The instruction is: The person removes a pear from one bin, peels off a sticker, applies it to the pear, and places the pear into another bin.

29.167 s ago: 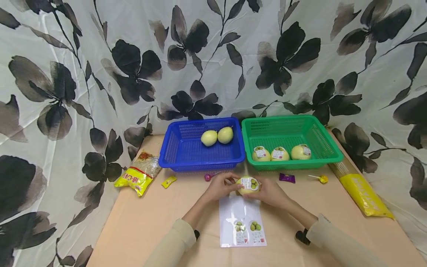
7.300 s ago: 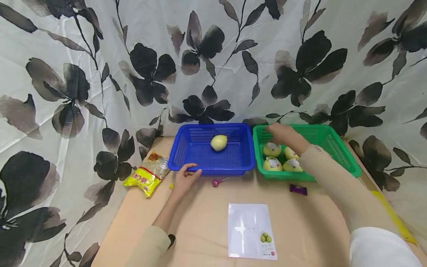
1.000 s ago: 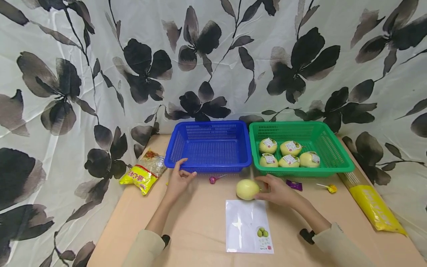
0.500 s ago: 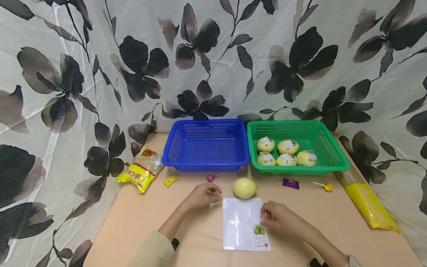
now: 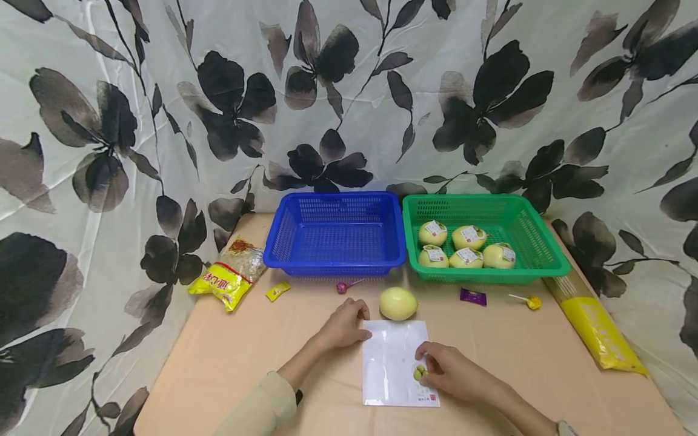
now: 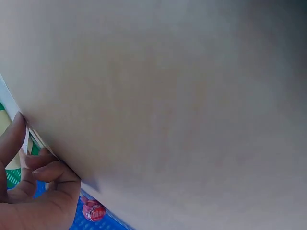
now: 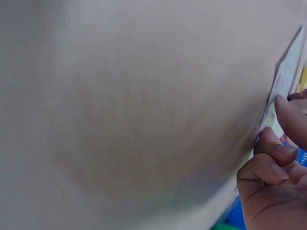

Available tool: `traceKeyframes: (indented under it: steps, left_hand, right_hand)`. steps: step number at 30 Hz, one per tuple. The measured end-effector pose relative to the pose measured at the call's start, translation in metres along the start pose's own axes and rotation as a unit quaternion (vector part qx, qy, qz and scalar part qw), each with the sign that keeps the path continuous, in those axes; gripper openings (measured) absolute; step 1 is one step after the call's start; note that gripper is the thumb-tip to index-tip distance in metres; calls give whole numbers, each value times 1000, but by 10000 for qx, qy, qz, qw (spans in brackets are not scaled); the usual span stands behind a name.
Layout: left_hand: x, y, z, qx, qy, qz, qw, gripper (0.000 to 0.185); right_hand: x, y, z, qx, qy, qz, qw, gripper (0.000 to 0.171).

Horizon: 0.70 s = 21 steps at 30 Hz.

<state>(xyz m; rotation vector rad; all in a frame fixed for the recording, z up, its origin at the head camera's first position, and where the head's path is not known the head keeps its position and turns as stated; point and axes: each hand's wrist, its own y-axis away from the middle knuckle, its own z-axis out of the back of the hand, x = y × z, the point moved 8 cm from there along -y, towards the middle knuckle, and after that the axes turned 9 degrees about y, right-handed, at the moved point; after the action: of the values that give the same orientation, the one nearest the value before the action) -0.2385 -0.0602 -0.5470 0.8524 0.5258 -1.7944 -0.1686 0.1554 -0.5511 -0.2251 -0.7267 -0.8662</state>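
The worktop (image 5: 229, 357) carries an empty blue basket (image 5: 335, 233) beside a green basket (image 5: 537, 251) holding five labelled pears (image 5: 466, 247). In front lies a white sticker sheet (image 5: 392, 363), with an unlabelled pear (image 5: 398, 303) just beyond its far edge. The left hand (image 5: 343, 327), fingers curled, presses down the sheet's upper left corner. The right hand (image 5: 449, 372) pinches at the last sticker (image 5: 418, 372) near the sheet's lower right corner
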Motion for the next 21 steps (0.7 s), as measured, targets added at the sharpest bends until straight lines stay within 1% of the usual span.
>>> traceKeyframes:
  steps: [6,10,13,18,21]
  left_hand:
    - [-2,-1,-3,158,143,-198,9996,29]
    - [-5,0,-4,255,85,-336,9991,20]
    - [-5,0,-5,376,56,-377,9986,18]
    - [-7,0,-5,556,92,-392,9976,22]
    - [-8,0,-5,564,20,-400,9976,23]
  right_hand:
    - [0,-1,-4,-198,-119,103,9997,10]
    - [-1,0,-3,-262,-171,34,9995,11]
    - [-1,2,-1,-285,-204,32,9994,11]
    - [5,11,6,-406,-217,332,9984,12]
    - [9,16,10,-296,-249,436,9983,11]
